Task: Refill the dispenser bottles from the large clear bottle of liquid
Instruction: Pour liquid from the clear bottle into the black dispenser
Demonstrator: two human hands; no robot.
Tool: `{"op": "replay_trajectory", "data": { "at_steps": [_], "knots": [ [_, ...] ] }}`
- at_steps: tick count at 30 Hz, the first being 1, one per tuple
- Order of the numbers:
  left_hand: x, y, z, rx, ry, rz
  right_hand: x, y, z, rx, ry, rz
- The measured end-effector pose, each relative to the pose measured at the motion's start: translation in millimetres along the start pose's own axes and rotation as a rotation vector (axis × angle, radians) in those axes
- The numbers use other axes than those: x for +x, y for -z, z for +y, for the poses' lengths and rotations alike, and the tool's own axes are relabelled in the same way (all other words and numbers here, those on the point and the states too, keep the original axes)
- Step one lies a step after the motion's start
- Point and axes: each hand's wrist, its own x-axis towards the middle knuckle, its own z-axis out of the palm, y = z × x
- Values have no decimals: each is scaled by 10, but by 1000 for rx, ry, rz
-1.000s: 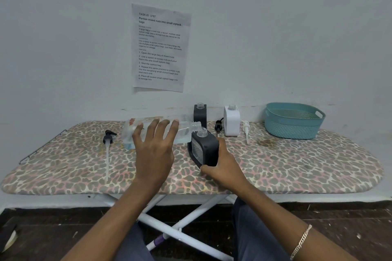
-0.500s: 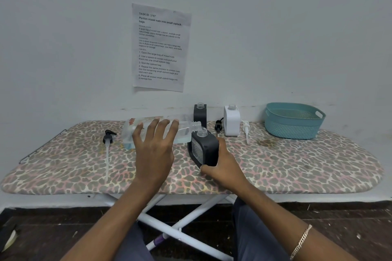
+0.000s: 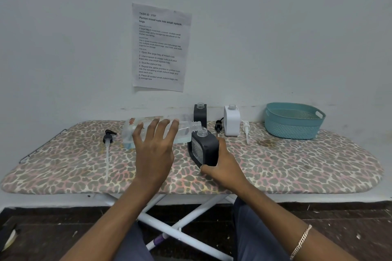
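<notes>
Pouring now: left hand [image 3: 153, 150] fingers [image 3: 156, 127] wrapped over large clear bottle [image 3: 184, 132], axis level, neck right of fingers, just above black dispenser bottle [image 3: 204, 150] mouth; right hand [image 3: 224, 167] fingers clamp that one, tilted

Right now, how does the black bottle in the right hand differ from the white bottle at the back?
Pose: black bottle is tilted, gripped by the right hand; white bottle stands upright, untouched. Position: black bottle's neck sits at the mouth of the large clear bottle; white bottle stands apart at the back. Both are squarish and uncapped, with clear necks.
</notes>
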Motion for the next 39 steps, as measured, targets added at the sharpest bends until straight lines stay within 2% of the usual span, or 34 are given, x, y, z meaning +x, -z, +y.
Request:
{"op": "replay_trajectory", "data": {
  "at_steps": [39],
  "knots": [
    [1,9,0,-2,-1,-3,-10,13,-40,3,6,2]
  ]
}}
